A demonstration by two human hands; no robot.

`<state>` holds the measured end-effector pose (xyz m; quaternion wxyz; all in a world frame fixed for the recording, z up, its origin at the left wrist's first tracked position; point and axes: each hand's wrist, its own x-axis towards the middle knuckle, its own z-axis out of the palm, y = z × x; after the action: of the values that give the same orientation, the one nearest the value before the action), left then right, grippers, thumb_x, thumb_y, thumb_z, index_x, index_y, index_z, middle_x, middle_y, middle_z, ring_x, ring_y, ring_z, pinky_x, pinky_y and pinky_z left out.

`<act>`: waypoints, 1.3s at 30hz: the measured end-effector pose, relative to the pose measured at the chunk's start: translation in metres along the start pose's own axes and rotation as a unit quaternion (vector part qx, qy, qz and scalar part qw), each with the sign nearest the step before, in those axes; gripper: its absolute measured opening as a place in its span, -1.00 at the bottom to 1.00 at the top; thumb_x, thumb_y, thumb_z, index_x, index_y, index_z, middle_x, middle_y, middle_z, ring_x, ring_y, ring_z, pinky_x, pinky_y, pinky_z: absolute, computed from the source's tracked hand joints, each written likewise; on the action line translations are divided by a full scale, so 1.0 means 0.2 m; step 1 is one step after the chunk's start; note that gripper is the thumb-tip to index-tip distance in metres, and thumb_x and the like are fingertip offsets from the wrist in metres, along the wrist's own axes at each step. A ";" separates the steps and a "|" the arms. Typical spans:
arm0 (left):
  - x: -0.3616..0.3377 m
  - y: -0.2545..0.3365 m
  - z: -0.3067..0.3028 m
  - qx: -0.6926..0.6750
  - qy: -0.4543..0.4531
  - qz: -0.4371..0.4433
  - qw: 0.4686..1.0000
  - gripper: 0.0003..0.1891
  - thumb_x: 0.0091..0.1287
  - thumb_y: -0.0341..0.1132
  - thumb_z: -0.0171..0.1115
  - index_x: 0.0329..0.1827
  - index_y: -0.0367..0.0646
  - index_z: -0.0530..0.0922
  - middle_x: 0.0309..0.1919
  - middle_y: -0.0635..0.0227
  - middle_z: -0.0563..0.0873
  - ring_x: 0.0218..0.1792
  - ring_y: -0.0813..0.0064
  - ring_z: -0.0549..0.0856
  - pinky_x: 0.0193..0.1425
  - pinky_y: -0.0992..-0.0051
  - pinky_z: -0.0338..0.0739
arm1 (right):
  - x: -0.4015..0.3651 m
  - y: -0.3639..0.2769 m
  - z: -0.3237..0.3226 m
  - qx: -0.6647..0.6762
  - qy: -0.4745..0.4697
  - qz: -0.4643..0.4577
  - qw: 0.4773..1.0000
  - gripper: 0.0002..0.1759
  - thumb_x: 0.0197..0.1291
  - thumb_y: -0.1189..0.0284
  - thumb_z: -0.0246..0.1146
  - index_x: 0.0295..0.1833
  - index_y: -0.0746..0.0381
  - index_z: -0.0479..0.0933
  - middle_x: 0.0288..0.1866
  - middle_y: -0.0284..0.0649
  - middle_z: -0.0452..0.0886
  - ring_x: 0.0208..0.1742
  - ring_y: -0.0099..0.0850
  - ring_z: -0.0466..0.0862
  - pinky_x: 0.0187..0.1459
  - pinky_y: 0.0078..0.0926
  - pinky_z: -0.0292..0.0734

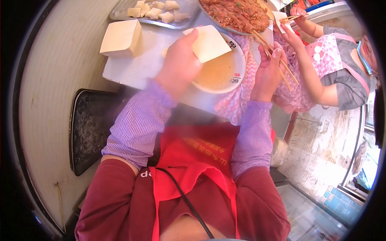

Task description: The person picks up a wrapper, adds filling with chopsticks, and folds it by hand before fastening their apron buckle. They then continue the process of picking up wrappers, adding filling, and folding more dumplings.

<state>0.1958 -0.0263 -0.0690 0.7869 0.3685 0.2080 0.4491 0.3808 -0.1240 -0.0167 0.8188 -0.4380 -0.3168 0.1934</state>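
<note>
With left hand [180, 62], pinching a pale square sheet [212, 43] along its left side, thumb on top; blurred, so exact finger placement hard to tell. With right hand [269, 70], grasping wooden chopsticks [261, 38], pointed up and left to the near edge of a reddish meat filling [237, 14]. Cannot tell if dipping into it.

Held tilted above a white bowl [241, 64] of yellowish liquid [217, 74]: the sheet, covering much of the bowl's upper part.

Seen on counter [134, 71]: squared cream block [120, 37] left of left hand; metal tray [119, 14] behind it, with small folded pieces [154, 13]. Just right of bowl, pink patterned cloth [237, 94], hanging past counter edge.

At right, in pink apron [327, 52] and gray sleeves: a co-worker [354, 68], with second sheet [283, 23] in one hand and other chopsticks [292, 18] in the other.

Worn by the person: red apron [197, 146], purple checked sleeve covers [134, 126]. Below counter at left: dark tray [92, 128], standing near wall [48, 100].
</note>
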 end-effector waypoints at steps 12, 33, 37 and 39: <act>0.04 -0.04 -0.10 -0.098 -0.015 -0.031 0.995 -0.56 0.20 -0.49 -0.01 0.18 -0.42 0.33 0.02 -0.04 0.55 0.07 0.14 0.56 0.18 0.34 0.42 | 0.00 0.07 0.02 0.014 -0.017 0.050 0.999 -0.70 0.34 0.42 0.07 0.01 0.45 0.41 -0.13 -0.11 0.54 -0.16 -0.36 0.62 -0.07 -0.40 0.64; -0.10 0.34 0.06 -0.198 0.087 0.021 0.976 -0.63 0.45 -0.27 -0.13 0.20 -0.35 0.27 0.14 0.09 0.46 0.18 0.17 0.47 0.31 0.11 0.34 | -0.20 -0.10 0.12 -0.249 -0.188 0.040 0.949 -0.84 0.27 0.57 0.10 -0.12 0.42 0.53 -0.28 -0.23 0.45 -0.31 -0.50 0.59 -0.30 -0.55 0.67; -0.04 0.19 -0.05 0.005 0.027 0.090 0.996 -0.61 0.45 -0.25 -0.13 0.20 -0.36 0.28 0.15 0.08 0.46 0.18 0.17 0.47 0.30 0.12 0.34 | -0.25 -0.16 0.25 -0.129 -0.109 -0.073 0.983 -0.70 0.34 0.41 0.04 -0.01 0.46 0.44 -0.24 -0.16 0.47 -0.24 -0.48 0.56 -0.23 -0.39 0.67; -0.04 0.18 -0.04 -0.013 0.022 0.076 0.997 -0.62 0.44 -0.27 -0.11 0.19 -0.36 0.30 0.12 0.10 0.49 0.14 0.22 0.49 0.27 0.18 0.36 | -0.27 -0.14 0.27 -0.124 -0.116 -0.094 0.981 -0.65 0.36 0.37 0.02 0.05 0.46 0.40 -0.18 -0.13 0.48 -0.19 -0.41 0.57 -0.17 -0.31 0.66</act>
<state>0.1660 -0.0186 -0.0463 0.7505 0.3632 0.1905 0.5181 0.3050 -0.1391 0.0102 0.7303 -0.4793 -0.4705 0.1245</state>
